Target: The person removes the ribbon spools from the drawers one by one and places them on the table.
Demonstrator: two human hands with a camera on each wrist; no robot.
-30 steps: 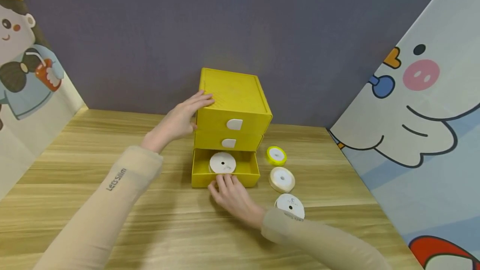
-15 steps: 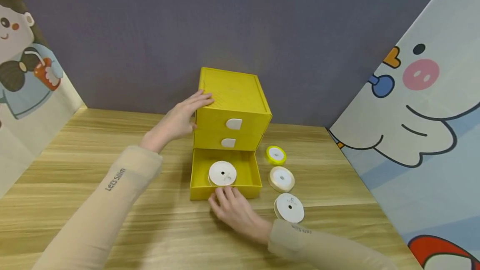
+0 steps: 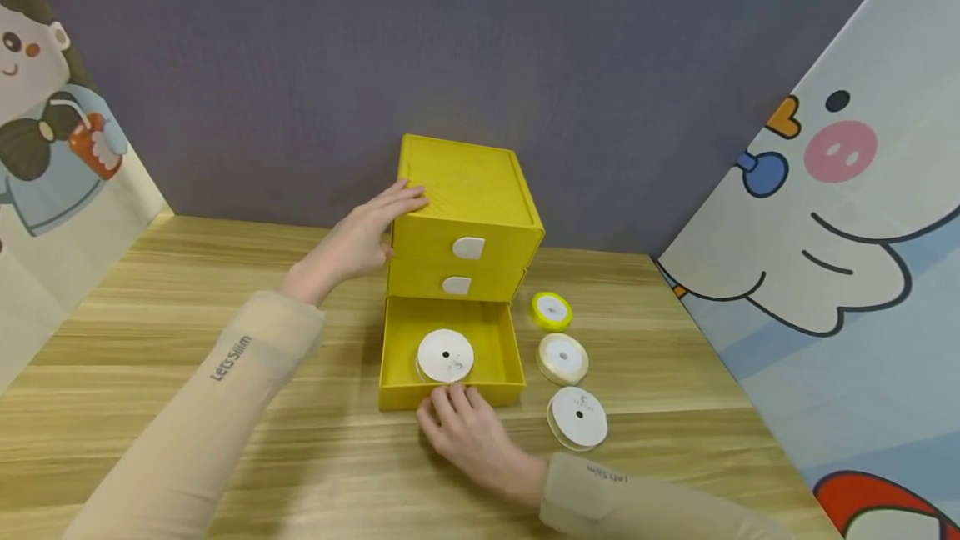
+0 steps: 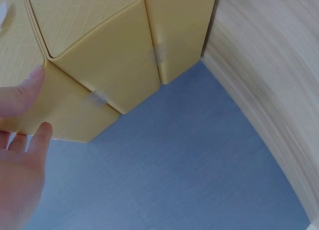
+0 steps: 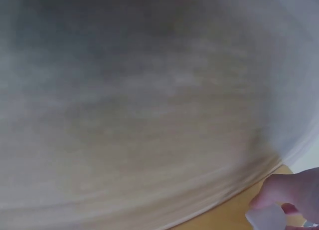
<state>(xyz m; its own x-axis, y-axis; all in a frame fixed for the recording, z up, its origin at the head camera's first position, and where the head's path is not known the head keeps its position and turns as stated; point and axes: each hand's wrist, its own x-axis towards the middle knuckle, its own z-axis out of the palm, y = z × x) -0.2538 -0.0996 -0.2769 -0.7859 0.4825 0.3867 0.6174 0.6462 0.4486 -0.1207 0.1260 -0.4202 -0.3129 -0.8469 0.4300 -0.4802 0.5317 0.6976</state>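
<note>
A yellow three-drawer cabinet (image 3: 468, 182) stands against the back wall, its bottom drawer (image 3: 491, 336) pulled out. My left hand (image 3: 356, 236) rests on the cabinet's upper left edge, fingers stretched over the top and thumb lower at the side; the left wrist view shows the thumb (image 4: 30, 88) touching the cabinet near a corner. At the drawer's front, my right hand (image 3: 472, 436) has its fingers curled and pinches the white drawer handle (image 5: 269, 218), which the head view hides. A white ribbon spool (image 3: 445, 355) lies flat inside the drawer.
Right of the cabinet, a yellow ribbon spool (image 3: 552, 312), a cream ribbon spool (image 3: 562, 358) and another white spool (image 3: 579, 418) lie in a row on the wooden table (image 3: 300, 423). Printed cartoon panels flank both sides. A dark grey-blue wall (image 3: 300, 90) rises behind.
The bottom drawer has slid further out toward me, the white spool inside moving with it. My right hand has come nearer with the drawer front; my left hand has stayed on the cabinet.
</note>
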